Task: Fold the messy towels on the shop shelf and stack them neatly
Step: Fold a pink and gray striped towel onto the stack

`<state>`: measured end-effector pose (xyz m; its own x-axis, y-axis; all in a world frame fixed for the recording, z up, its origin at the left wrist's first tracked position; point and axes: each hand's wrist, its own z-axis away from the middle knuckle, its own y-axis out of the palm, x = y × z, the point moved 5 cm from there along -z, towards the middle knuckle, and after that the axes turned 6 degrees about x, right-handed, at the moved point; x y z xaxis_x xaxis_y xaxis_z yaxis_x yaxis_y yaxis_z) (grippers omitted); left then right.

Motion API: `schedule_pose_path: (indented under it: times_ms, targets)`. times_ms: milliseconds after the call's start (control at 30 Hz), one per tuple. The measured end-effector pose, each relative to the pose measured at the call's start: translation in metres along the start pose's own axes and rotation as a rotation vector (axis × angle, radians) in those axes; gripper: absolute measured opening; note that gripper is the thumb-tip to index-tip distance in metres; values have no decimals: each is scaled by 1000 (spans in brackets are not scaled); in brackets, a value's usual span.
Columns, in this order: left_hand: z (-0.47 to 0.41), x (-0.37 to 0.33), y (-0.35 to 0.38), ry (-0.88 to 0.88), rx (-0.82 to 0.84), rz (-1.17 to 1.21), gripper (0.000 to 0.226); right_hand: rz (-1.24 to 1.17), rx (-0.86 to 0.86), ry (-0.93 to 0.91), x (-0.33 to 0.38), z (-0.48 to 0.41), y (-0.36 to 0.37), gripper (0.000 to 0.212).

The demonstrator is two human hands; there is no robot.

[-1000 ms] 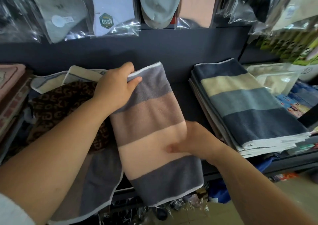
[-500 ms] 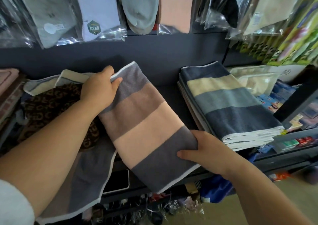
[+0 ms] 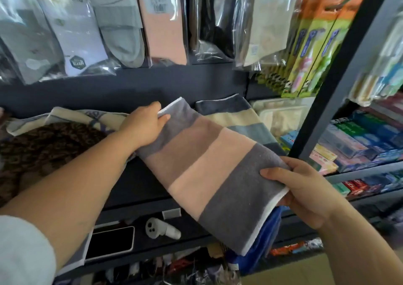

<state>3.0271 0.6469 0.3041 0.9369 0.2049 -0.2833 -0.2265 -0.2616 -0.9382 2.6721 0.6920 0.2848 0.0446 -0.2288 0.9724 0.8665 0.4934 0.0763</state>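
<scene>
View: head camera, looking down at a shop shelf (image 3: 139, 182).
Left hand (image 3: 145, 127): grips the far end of the folded striped towel (image 3: 207, 165), thumb on top near the white hem, fingers underneath.
Right hand (image 3: 305, 188): grips the near end, thumb lying on the grey band, fingers curled beneath the white edge.
Striped towel: folded into a long strip of grey, taupe, peach and grey, held slanting in the air between both hands, above the shelf.
Towel stack (image 3: 235, 114): blue and cream stripes, on the shelf behind the held towel, which covers most of it.
Messy towels: a brown patterned towel (image 3: 43, 145) and a cream printed towel (image 3: 72, 117) lie rumpled at the left, partly hidden by the left forearm.
Below: a phone (image 3: 111, 243), a white plastic piece (image 3: 161, 230) and a blue cloth (image 3: 268, 241) under the towel's near end.
Above: sock packets (image 3: 74, 34) hang in a row.
Right: a dark upright post (image 3: 340, 71) crosses in front of toothbrush packs (image 3: 309, 45) and coloured boxes (image 3: 359, 136).
</scene>
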Motion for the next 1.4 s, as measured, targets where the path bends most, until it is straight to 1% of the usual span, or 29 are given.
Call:
schedule_pose_path:
  times_ms: [133, 233, 300, 400, 467, 633, 733, 800, 867, 967, 1033, 1100, 1200, 1267, 1400]
  targets:
    - [-13, -29, 7, 14, 14, 23, 38, -70, -45, -7, -3, 3, -26, 43]
    - [-29, -50, 4, 44, 20, 5, 38, -114, -56, -40, -2, -2, -39, 45]
    - [-43, -58, 3, 60, 12, 9, 37, -173, -58, -68, 1, -7, -41, 42]
    - [-71, -63, 10, 72, 21, 26, 36, -280, -87, -120, 5, -17, -43, 30]
    - [-92, -68, 19, 104, 31, 47, 37, -309, -133, -137, 6, -23, -43, 22]
    - [-146, -90, 38, 215, 33, 112, 36, -290, -342, -163, 1, -34, -44, 21]
    - [-169, -109, 48, 284, 38, 143, 31, -190, -501, -176, -5, -37, -43, 12]
    - [-180, -118, 59, 309, 59, 142, 29, -85, -589, -162, -11, -38, -42, 12]
    - [-187, -121, 73, 335, 97, 111, 30, -31, -637, -136, -18, -39, -40, 16]
    - [-191, -122, 92, 395, 141, -2, 32, 41, -660, -64, -24, -37, -40, 27]
    - [-191, -127, 93, 447, 141, -85, 31, 108, -669, -56, -21, -35, -38, 30]
    - [-192, -132, 84, 479, 75, -127, 29, 189, -686, -80, -14, -34, -35, 30]
    - [-198, -139, 65, 509, -70, -174, 35, 262, -698, -123, -2, -38, -31, 29]
    - [-199, -145, 60, 532, -103, -214, 37, 345, -709, -121, 3, -42, -29, 29]
    - [-194, -151, 79, 568, -24, -330, 35, 529, -733, -61, -2, -43, -31, 31]
